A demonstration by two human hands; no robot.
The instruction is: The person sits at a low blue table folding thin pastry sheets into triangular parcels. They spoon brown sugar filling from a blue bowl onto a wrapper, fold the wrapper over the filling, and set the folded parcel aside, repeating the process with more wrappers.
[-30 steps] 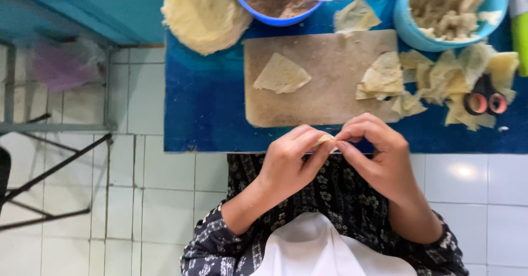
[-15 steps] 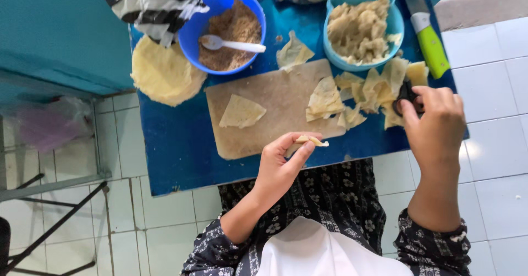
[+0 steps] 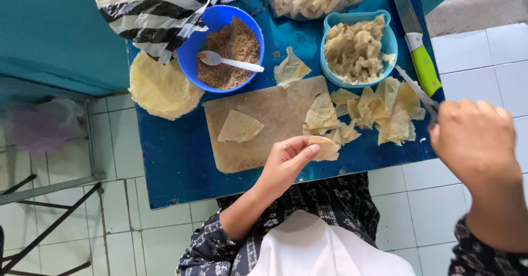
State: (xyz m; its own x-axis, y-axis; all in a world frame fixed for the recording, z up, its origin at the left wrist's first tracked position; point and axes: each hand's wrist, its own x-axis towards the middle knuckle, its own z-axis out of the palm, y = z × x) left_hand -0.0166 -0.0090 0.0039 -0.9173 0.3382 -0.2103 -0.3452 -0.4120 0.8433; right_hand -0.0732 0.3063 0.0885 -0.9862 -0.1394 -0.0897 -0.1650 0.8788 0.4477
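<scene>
Left hand (image 3: pixel 286 163) pinching folded wrapper (image 3: pixel 325 148), right hand (image 3: pixel 476 138) raised gripping scissors (image 3: pixel 418 91)

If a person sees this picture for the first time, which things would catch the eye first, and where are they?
The deep blue round bowl of brown crumbs with a white spoon stands out at the top of the blue table. Below it, the left hand holds a small folded pale dough wrapper over the beige cutting board. At the right edge, the right hand grips scissors.
</scene>
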